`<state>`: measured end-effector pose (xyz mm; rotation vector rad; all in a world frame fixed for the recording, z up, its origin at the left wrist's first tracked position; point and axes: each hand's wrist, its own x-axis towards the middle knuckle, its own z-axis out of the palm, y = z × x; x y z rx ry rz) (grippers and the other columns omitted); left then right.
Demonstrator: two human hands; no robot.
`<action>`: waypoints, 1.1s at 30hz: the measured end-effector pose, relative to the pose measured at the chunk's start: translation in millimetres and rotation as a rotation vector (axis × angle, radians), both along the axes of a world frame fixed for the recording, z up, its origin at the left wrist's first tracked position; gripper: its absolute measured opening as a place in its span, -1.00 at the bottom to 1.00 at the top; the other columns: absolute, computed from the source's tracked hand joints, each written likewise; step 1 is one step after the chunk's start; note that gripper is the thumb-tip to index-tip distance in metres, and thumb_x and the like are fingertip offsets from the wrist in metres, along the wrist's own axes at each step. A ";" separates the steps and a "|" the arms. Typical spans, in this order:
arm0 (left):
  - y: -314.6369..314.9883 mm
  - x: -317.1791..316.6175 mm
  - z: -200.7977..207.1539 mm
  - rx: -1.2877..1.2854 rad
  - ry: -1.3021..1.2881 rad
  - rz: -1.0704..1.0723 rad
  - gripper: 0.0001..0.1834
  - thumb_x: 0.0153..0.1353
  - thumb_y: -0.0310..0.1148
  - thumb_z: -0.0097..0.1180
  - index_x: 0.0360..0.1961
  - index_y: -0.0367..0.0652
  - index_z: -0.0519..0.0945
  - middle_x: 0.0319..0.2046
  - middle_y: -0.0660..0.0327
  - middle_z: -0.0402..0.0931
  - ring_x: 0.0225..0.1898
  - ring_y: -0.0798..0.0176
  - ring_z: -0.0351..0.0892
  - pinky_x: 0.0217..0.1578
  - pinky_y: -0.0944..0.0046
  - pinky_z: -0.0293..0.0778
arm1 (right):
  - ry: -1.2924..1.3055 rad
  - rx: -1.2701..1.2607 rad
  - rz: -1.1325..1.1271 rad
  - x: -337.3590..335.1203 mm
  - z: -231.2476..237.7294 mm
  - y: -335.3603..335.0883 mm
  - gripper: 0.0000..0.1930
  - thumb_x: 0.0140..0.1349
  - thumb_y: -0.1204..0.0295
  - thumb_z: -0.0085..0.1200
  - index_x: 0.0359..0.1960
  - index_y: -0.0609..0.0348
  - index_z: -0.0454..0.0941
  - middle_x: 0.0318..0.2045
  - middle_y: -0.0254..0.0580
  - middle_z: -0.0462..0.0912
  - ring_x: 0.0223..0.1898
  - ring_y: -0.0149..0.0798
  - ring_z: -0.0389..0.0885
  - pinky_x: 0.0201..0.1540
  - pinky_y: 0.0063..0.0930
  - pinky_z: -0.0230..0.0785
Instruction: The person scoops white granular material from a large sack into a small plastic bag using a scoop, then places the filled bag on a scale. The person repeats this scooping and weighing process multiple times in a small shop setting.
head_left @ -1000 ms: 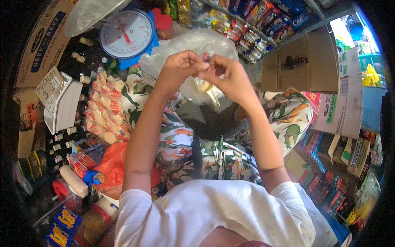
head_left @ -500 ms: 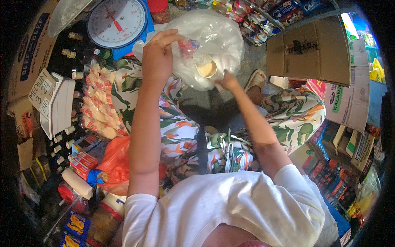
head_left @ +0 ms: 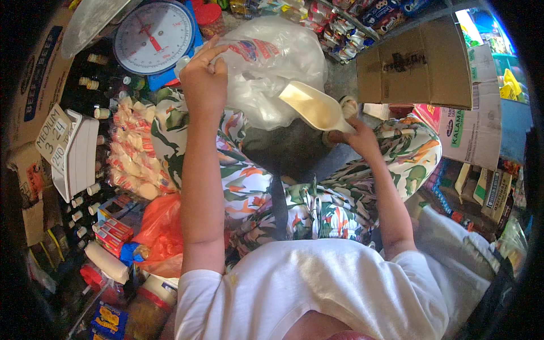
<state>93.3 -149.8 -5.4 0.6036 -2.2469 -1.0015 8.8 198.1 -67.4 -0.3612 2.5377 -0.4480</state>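
Note:
A large, translucent plastic bag (head_left: 277,62) with a red and blue print on it stands between my knees. My left hand (head_left: 205,73) is closed, pinching the bag's edge on its left side. A cream-coloured scoop (head_left: 317,107) is in my right hand (head_left: 361,139), which grips it by the handle. The scoop is tilted with its mouth toward the upper left, in front of the bag's right side. Its inside looks bare, as far as the light lets me tell. What lies within the bag is blurred behind the plastic.
A blue dial scale (head_left: 156,39) stands at the far left, beside a red-lidded jar (head_left: 209,21). Packed bags of pale pieces (head_left: 136,150), an orange plastic bag (head_left: 161,232) and dark bottles line my left. A cardboard box (head_left: 413,68) stands to the right.
My right hand has drawn the scoop out of the bag, toward me and to the right. Pale contents seen in it earlier no longer show. My left hand still grips the bag.

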 end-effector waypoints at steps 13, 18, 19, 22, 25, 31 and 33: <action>58.1 -0.6 2.6 -0.111 -0.076 -0.259 -0.56 -0.11 -0.64 -0.07 -0.12 -0.24 0.59 0.13 0.10 0.38 -0.34 0.17 0.57 -0.29 0.30 0.47 | 0.199 -0.933 -0.156 25.9 67.2 -84.8 -0.47 0.01 0.31 0.30 -0.07 0.35 0.33 -0.27 -0.17 0.53 -0.22 -0.39 0.46 -0.17 -0.51 0.35; 63.5 -5.5 10.3 0.173 -0.043 -0.463 -0.51 -0.12 -0.67 -0.04 -0.07 -0.22 0.58 0.16 0.13 0.37 -0.63 0.40 0.39 -0.50 0.41 0.39 | 0.057 -0.680 -0.246 -4.3 75.3 -147.2 -0.18 -0.18 0.12 0.38 0.03 0.38 0.24 -0.23 0.13 0.56 -0.23 -0.15 0.57 -0.17 -0.36 0.39; 59.8 -5.2 12.1 0.275 -0.054 -0.469 -0.50 -0.13 -0.67 -0.03 -0.06 -0.23 0.57 0.16 0.13 0.36 -0.64 0.44 0.35 -0.51 0.43 0.38 | 0.061 -0.669 -0.228 -8.5 75.0 -147.8 -0.18 -0.18 0.12 0.38 0.03 0.38 0.25 -0.22 0.12 0.56 -0.21 -0.15 0.56 -0.15 -0.36 0.39; 48.8 -5.0 10.9 0.465 -0.126 -0.455 -0.49 -0.14 -0.64 0.04 -0.04 -0.25 0.54 0.11 0.05 0.39 -0.36 0.17 0.50 -0.28 0.22 0.42 | 0.120 -0.674 -0.164 -18.5 71.9 -136.8 -0.20 -0.14 0.14 0.38 0.04 0.42 0.27 -0.20 0.05 0.56 -0.19 -0.22 0.54 -0.12 -0.40 0.37; 42.1 -8.0 2.3 0.338 -0.104 -0.380 -0.50 -0.14 -0.63 0.08 -0.05 -0.27 0.53 0.07 0.00 0.40 -0.18 -0.04 0.56 -0.15 0.11 0.45 | 0.191 -0.729 -0.086 -24.5 78.8 -113.7 -0.26 -0.05 0.20 0.34 0.05 0.50 0.30 -0.16 -0.08 0.56 -0.16 -0.34 0.50 -0.07 -0.49 0.33; 39.8 -14.2 -11.1 0.120 -0.210 -0.206 -0.56 -0.14 -0.61 0.06 -0.12 -0.30 0.55 0.05 -0.04 0.41 -0.01 -0.10 0.45 0.02 0.12 0.38 | 0.072 -0.622 0.039 -24.5 136.2 -34.9 -0.59 0.06 0.41 0.22 -0.05 0.31 0.49 -0.32 -0.21 0.63 -0.33 -0.43 0.53 -0.21 -0.51 0.36; 39.6 -15.6 -11.4 0.073 -0.190 -0.205 -0.55 -0.12 -0.59 0.08 -0.09 -0.31 0.53 0.06 -0.04 0.40 0.05 -0.07 0.41 0.07 0.15 0.34 | 0.105 -0.485 0.082 -22.3 153.1 -22.4 -0.58 0.04 0.41 0.22 -0.04 0.31 0.50 -0.29 -0.17 0.64 -0.29 -0.40 0.55 -0.18 -0.49 0.37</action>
